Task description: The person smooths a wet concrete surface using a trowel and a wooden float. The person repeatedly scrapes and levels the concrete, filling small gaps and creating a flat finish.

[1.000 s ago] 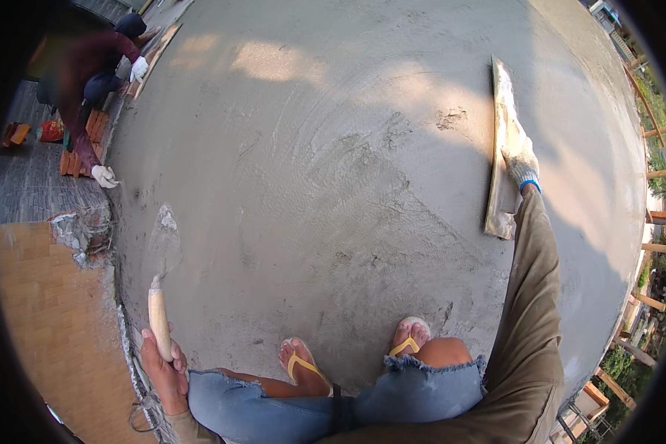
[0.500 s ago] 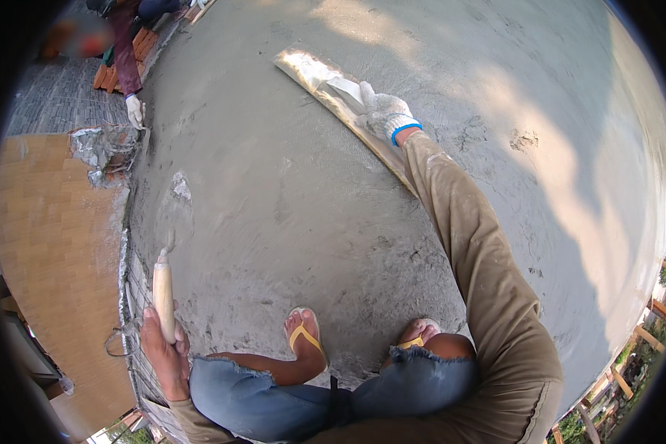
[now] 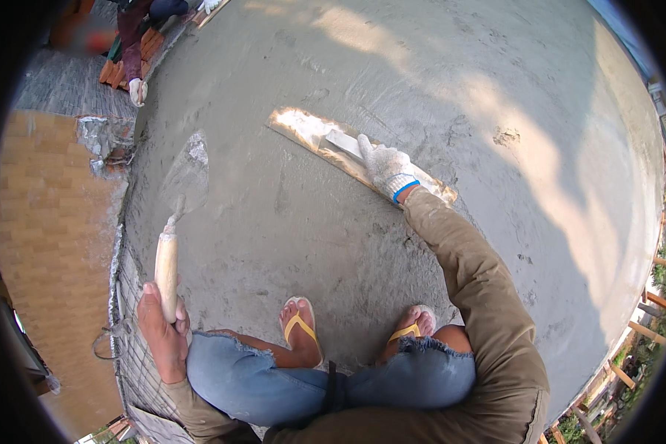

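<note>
My right hand (image 3: 386,169), in a white knit glove with a blue cuff edge, is closed round the raised grip of a long hand float (image 3: 297,127). The float lies slantwise on wet grey concrete (image 3: 274,244), its face smeared with cement. At the lower left, my bare left hand (image 3: 161,334) grips the pale wooden handle of a trowel (image 3: 168,266). The trowel's cement-coated blade points away from me, just over the concrete or touching it; I cannot tell which.
My sandalled feet (image 3: 300,329) stand on the concrete. Left lie tan tiled flooring (image 3: 59,222), wire mesh (image 3: 137,318) and a broken edge (image 3: 107,140). At the far left a co-worker's gloved hand (image 3: 138,92) is near stacked bricks (image 3: 113,74). Wooden posts (image 3: 647,331) line the right rim.
My right hand has drawn the float nearer to me and turned it flatter across the view. The trowel's blade shows more plainly. The co-worker's hand has shifted farther off.
</note>
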A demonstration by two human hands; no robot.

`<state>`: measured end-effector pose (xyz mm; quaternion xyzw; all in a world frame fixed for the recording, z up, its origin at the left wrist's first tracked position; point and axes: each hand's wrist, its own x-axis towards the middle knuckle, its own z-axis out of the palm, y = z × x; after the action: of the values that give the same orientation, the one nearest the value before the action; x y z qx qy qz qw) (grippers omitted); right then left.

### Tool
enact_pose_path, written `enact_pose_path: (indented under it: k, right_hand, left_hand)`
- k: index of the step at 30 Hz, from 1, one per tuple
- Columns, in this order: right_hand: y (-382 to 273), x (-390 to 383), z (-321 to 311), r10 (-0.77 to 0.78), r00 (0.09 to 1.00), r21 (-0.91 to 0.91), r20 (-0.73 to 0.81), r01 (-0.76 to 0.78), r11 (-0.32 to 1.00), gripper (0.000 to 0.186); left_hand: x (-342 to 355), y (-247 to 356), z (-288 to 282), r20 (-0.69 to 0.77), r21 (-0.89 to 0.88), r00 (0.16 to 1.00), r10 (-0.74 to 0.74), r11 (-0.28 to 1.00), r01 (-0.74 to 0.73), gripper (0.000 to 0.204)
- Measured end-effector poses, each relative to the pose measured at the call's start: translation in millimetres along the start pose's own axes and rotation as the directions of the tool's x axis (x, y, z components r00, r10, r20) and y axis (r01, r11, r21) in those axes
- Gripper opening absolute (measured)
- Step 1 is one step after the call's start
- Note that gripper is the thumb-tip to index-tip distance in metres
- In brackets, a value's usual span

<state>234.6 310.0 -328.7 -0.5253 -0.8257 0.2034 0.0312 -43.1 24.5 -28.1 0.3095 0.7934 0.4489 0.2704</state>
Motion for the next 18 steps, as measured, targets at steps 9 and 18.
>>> enact_pose_path:
  k: [9, 18]
  right_hand:
    - [148.7, -78.3, -18.5, 0.430, 0.894, -0.143, -0.130, -0.446, 0.884, 0.087]
    - [131.0, -172.4, -3.7, 0.607, 0.777, -0.089, -0.165, -0.625, 0.776, 0.091]
  left_hand:
    - [54.5, -15.7, 29.8, 0.304, -0.067, 0.929, -0.210, 0.968, 0.241, 0.058]
    - [189.9, -120.0, 189.3, 0.610, -0.189, 0.730, -0.306, 0.839, 0.510, 0.054]
